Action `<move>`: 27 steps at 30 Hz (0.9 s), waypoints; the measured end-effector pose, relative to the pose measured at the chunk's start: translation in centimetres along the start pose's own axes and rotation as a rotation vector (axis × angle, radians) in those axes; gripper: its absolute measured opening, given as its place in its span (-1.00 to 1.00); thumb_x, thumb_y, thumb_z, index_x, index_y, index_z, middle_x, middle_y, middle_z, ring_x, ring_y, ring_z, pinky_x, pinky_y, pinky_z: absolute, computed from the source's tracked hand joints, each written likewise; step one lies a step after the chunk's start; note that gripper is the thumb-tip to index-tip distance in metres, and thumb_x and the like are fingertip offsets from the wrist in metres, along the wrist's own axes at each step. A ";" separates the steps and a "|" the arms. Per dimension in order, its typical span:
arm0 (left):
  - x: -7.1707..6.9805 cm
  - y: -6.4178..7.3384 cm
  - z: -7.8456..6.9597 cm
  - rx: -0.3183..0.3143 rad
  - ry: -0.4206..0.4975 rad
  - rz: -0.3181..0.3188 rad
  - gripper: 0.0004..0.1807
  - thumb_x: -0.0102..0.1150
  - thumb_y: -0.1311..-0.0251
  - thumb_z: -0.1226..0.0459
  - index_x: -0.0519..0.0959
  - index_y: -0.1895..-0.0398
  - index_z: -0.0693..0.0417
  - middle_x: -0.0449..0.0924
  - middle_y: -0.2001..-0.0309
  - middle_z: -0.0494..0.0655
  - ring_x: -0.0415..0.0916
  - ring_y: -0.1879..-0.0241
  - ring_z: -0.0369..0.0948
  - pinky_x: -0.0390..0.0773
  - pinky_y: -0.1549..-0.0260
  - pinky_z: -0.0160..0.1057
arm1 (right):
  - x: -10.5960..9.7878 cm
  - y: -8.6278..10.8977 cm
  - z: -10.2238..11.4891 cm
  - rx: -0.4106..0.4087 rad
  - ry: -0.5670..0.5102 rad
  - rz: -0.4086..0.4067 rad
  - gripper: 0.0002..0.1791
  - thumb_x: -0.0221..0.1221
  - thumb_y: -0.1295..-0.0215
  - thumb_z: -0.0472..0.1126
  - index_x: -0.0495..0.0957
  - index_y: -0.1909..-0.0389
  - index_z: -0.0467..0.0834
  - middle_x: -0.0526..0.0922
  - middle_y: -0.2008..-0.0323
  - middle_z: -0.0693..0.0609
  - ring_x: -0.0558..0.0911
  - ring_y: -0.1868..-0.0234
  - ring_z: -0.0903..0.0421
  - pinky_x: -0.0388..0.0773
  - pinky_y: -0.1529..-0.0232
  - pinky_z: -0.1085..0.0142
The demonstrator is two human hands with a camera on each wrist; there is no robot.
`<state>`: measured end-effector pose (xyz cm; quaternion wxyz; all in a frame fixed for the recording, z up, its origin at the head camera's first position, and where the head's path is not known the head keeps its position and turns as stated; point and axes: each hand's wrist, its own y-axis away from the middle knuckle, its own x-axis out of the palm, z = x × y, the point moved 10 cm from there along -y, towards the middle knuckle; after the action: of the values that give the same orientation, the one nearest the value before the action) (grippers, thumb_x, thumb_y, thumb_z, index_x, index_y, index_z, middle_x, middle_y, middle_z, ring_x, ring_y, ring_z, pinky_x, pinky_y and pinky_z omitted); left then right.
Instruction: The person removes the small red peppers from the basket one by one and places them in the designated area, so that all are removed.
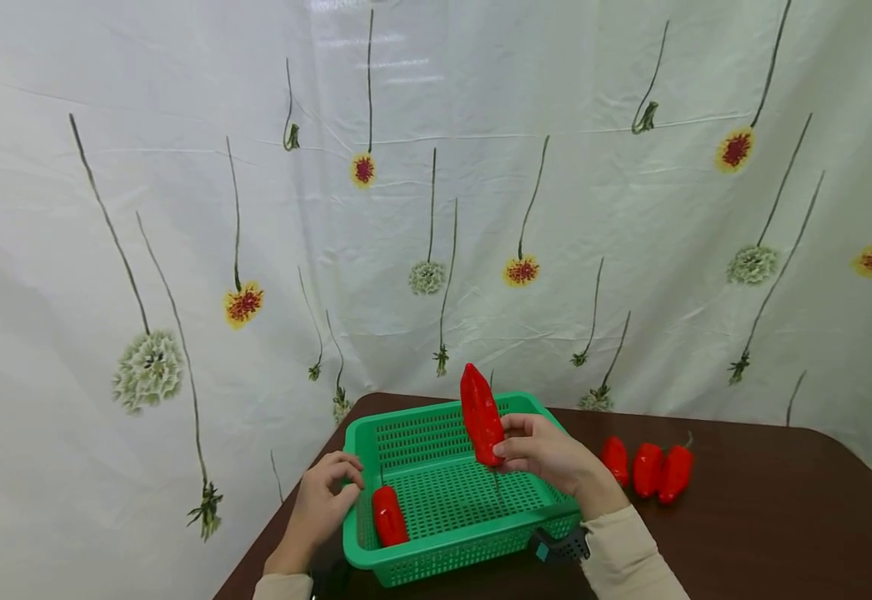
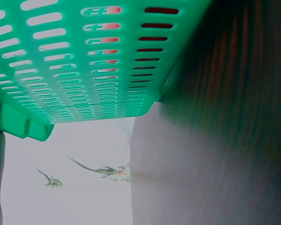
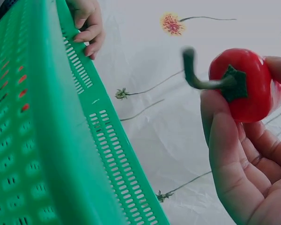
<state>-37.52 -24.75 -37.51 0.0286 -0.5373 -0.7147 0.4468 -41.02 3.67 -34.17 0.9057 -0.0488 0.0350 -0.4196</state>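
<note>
Right hand [image 1: 541,454] pinches a long red pepper [image 1: 481,417] near its stem end [image 3: 234,83], tip up, over the green slotted basket [image 1: 466,531], likely for a secure hold. Left hand [image 1: 323,492]: at left rim [image 1: 353,527], maybe steadying; can't tell if gripping.
</note>
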 end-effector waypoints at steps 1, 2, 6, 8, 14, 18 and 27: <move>0.0 0.0 0.0 -0.001 0.001 0.000 -0.70 0.10 0.02 0.59 0.60 0.62 0.01 0.66 0.23 -0.02 0.54 0.14 -0.18 0.55 0.25 -0.25 | -0.1 0.0 0.0 0.000 0.002 -0.003 -0.63 0.14 -0.36 -0.30 0.39 -0.12 -0.38 0.58 0.00 -0.04 0.64 0.02 0.02 0.64 0.03 0.22; 0.0 0.1 0.0 -0.002 0.000 0.000 -0.70 0.10 0.02 0.59 0.60 0.62 0.00 0.66 0.23 -0.04 0.54 0.14 -0.18 0.55 0.25 -0.25 | -0.3 0.1 0.0 0.000 0.004 -0.005 -0.63 0.14 -0.37 -0.29 0.40 -0.12 -0.37 0.58 0.00 -0.04 0.63 0.02 0.02 0.64 0.03 0.23; -0.1 0.1 0.2 -0.010 -0.001 0.000 -0.69 0.09 0.02 0.59 0.60 0.63 -0.01 0.66 0.23 -0.07 0.53 0.15 -0.19 0.55 0.24 -0.24 | -1.0 0.3 -0.1 -0.004 0.014 -0.021 -0.65 0.14 -0.37 -0.29 0.42 -0.10 -0.36 0.58 0.01 -0.03 0.63 0.03 0.02 0.64 0.01 0.22; -0.1 0.1 0.2 -0.014 -0.005 0.000 -0.68 0.09 0.02 0.58 0.60 0.63 -0.03 0.66 0.23 -0.08 0.53 0.15 -0.20 0.55 0.23 -0.24 | -1.4 0.5 0.0 -0.008 0.017 -0.031 -0.65 0.14 -0.37 -0.29 0.41 -0.10 -0.36 0.58 0.01 -0.04 0.63 0.04 0.02 0.64 0.01 0.22; 0.0 0.0 0.2 -0.013 -0.004 0.000 -0.68 0.10 0.03 0.58 0.60 0.63 -0.03 0.66 0.24 -0.07 0.52 0.16 -0.22 0.54 0.25 -0.24 | -2.8 1.2 0.1 -0.022 0.046 -0.076 -0.64 0.13 -0.38 -0.29 0.41 -0.10 -0.38 0.58 0.01 -0.04 0.63 0.05 0.02 0.64 0.03 0.25; 0.1 0.1 0.2 -0.020 -0.004 0.003 -0.68 0.10 0.03 0.58 0.60 0.63 -0.03 0.66 0.24 -0.05 0.52 0.16 -0.23 0.54 0.25 -0.24 | -3.9 1.8 0.0 -0.014 0.063 -0.106 -0.66 0.12 -0.39 -0.28 0.40 -0.09 -0.37 0.58 0.02 -0.05 0.63 0.08 0.02 0.64 0.03 0.25; 0.0 0.0 0.2 -0.030 0.000 0.005 -0.67 0.10 0.03 0.59 0.60 0.64 -0.06 0.66 0.22 -0.03 0.53 0.14 -0.17 0.55 0.24 -0.24 | -6.2 3.0 0.4 -0.015 0.133 -0.172 -0.59 0.12 -0.42 -0.22 0.37 -0.15 -0.39 0.59 0.02 0.01 0.61 0.04 0.06 0.62 -0.02 0.22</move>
<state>-37.62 -24.85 -37.66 0.0194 -0.5394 -0.7199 0.4363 -42.68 10.34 -34.01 0.8617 -0.0303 0.0941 -0.4977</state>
